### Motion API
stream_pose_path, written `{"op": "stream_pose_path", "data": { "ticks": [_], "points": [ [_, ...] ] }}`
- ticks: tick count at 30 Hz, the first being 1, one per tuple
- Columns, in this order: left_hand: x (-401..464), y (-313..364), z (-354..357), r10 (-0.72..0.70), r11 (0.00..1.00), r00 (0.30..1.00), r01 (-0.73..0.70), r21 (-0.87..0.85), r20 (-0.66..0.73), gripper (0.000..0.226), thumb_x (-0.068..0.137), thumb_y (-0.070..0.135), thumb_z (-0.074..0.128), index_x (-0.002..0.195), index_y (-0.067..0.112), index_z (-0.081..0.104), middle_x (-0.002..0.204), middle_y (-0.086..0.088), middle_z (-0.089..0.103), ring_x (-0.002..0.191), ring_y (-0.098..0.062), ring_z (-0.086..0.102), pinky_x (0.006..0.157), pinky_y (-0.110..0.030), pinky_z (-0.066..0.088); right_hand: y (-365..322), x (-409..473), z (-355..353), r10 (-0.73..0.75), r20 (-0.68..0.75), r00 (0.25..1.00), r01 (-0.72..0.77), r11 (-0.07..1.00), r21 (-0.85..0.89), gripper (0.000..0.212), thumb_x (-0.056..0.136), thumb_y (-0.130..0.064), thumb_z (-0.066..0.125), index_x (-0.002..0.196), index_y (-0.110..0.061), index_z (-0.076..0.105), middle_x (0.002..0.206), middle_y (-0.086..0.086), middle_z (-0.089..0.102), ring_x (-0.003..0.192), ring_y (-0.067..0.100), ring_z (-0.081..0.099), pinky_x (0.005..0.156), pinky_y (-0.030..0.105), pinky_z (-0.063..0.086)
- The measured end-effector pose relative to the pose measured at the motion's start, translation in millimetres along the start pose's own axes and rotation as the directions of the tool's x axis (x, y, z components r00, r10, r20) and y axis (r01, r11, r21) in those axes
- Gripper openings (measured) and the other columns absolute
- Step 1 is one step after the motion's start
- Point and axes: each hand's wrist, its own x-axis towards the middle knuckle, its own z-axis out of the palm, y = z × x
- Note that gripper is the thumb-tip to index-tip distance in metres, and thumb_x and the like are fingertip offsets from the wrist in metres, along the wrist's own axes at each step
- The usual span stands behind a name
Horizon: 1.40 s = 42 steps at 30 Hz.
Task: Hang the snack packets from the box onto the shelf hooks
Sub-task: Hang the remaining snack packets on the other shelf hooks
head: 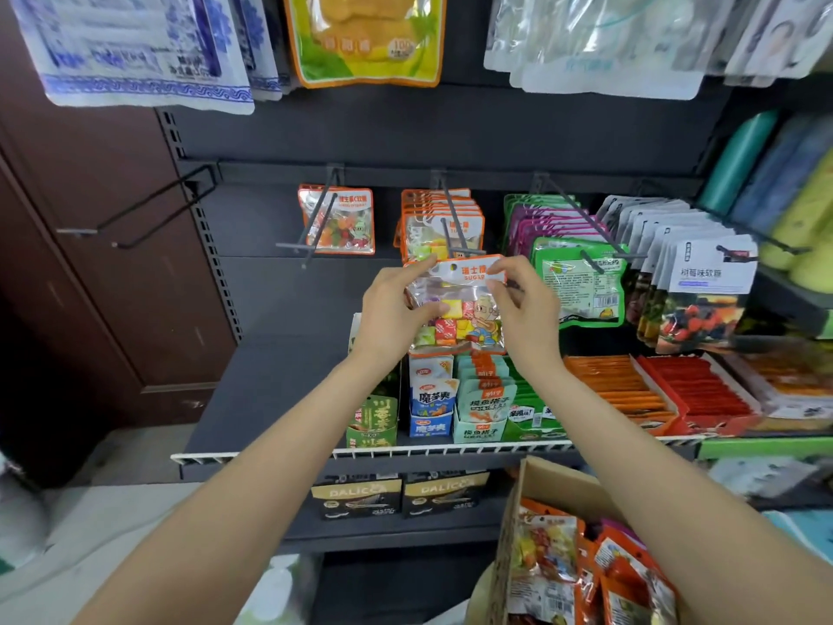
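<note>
Head view shows the left hand (394, 304) and right hand (525, 304) pinching 1 candy packet (459, 309) (orange-topped) just below its hook (455, 227); next, its hole likely needs threading onto the tip.

A shop, plainly a small grocery or convenience store: dark metal display shelving (279, 385) with a slotted upright (205, 227) left of centre and peg hooks (455, 223) loaded with rows of identical sweet packets (439, 218) across the middle. Below, open retail cartons of snacks (478, 399) lined up behind a white wire shelf rail (450, 451); at lower right, a cardboard stock box (559, 484) full of packets.
</note>
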Motion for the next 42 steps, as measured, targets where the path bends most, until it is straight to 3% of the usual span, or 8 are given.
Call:
{"op": "stream_pose_path", "data": {
  "ticks": [5, 9, 14, 18, 24, 30, 35, 42],
  "points": [
    [2.4, -6.1, 3.9, 0.051, 0.997, 0.998, -0.05, 0.056, -0.023, 0.062, 0.08, 0.019, 0.074, 0.135, 0.029, 0.049, 0.116, -0.002, 0.053, 0.09, -0.009, 0.046, 0.089, -0.022, 0.04, 13.9, -0.8, 0.3, 0.043, 0.1, 0.994, -0.045, 0.999, 0.016, 0.044, 0.091, -0.017, 0.059, 0.132, -0.03, 0.052, 0.105, -0.003, 0.063, 0.087, 0.02, 0.062, 0.083, 0.025, 0.053],
    [10.0, -12.6, 8.2, 0.052, 0.995, 0.998, -0.05, 0.084, -0.025, 0.062, 0.082, 0.018, 0.072, 0.137, 0.029, 0.047, 0.115, -0.002, 0.052, 0.085, -0.008, 0.043, 0.086, -0.015, 0.037, 15.3, 6.0, 0.8, 0.062, 0.181, 0.981, -0.04, 0.991, -0.125, 0.057, 0.087, -0.023, 0.066, 0.139, -0.027, 0.043, 0.113, -0.008, 0.051, 0.098, 0.003, 0.048, 0.084, 0.0, 0.032],
    [36.5, -18.4, 14.0, 0.046, 0.985, 0.999, -0.046, 0.166, 0.001, 0.063, 0.088, 0.012, 0.064, 0.143, 0.03, 0.038, 0.125, -0.007, 0.045, 0.098, -0.008, 0.042, 0.087, -0.008, 0.026, 31.1, 25.1, 12.1, 0.072, 0.249, 0.966, 0.003, 0.957, -0.29, 0.078, 0.086, -0.016, 0.067, 0.148, -0.033, 0.022, 0.121, -0.005, 0.038, 0.093, 0.0, 0.039, 0.081, 0.002, 0.032],
    [69.7, -21.0, 21.9, -0.025, 0.975, 1.0, 0.022, 0.223, 0.011, 0.064, 0.092, 0.006, 0.058, 0.146, 0.031, 0.032, 0.145, -0.01, 0.031, 0.13, -0.022, 0.039, 0.104, -0.023, 0.032, 34.8, 52.6, 29.5, 0.134, 0.241, 0.961, -0.034, 0.925, -0.379, 0.08, 0.086, -0.006, 0.065, 0.148, -0.029, 0.02, 0.147, 0.006, 0.023, 0.128, 0.013, 0.034, 0.097, 0.012, 0.028],
    [102.9, -25.9, 33.7, -0.079, 0.965, 0.997, 0.075, 0.252, 0.007, 0.068, 0.093, -0.002, 0.051, 0.147, 0.03, 0.026, 0.147, -0.012, 0.027, 0.127, -0.025, 0.045, 0.104, -0.027, 0.034, 54.4, 86.4, 56.6, 0.136, 0.182, 0.974, -0.042, 0.893, -0.448, 0.069, 0.088, -0.001, 0.058, 0.147, -0.016, 0.025, 0.15, 0.014, 0.022, 0.136, 0.032, 0.027, 0.111, 0.041, 0.032],
    [91.0, -31.4, 31.4, -0.028, 0.973, 0.999, 0.035, 0.229, -0.036, 0.064, 0.092, 0.003, 0.056, 0.146, 0.028, 0.031, 0.149, -0.013, 0.028, 0.135, -0.025, 0.034, 0.109, -0.029, 0.031, 47.1, 79.7, 55.2, 0.141, 0.2, 0.969, -0.056, 0.924, -0.378, 0.08, 0.084, -0.005, 0.064, 0.149, -0.022, 0.021, 0.152, 0.013, 0.018, 0.14, 0.025, 0.022, 0.113, 0.035, 0.028],
    [47.8, -29.5, 27.0, -0.012, 0.983, 0.992, 0.035, 0.182, -0.123, 0.045, 0.09, 0.015, 0.061, 0.133, 0.022, 0.051, 0.133, -0.005, 0.047, 0.125, -0.022, 0.038, 0.094, -0.017, 0.03, 17.3, 40.2, 19.1, 0.17, 0.207, 0.963, -0.109, 0.955, -0.277, 0.074, 0.083, -0.007, 0.067, 0.145, -0.025, 0.029, 0.134, 0.001, 0.042, 0.116, 0.007, 0.045, 0.099, 0.021, 0.034],
    [-54.7, -14.6, 64.9, -0.069, 0.996, 0.993, 0.063, 0.066, 0.1, 0.014, 0.094, 0.023, 0.055, 0.097, 0.016, 0.067, 0.075, 0.007, 0.067, 0.073, -0.008, 0.063, 0.07, -0.022, 0.051, 32.8, -64.4, -56.3, 0.299, 0.309, 0.903, -0.169, 0.907, -0.385, 0.034, 0.092, -0.013, 0.056, 0.124, -0.021, 0.058, 0.1, -0.006, 0.064, 0.075, 0.001, 0.055, 0.066, 0.003, 0.041]
  ]
}}
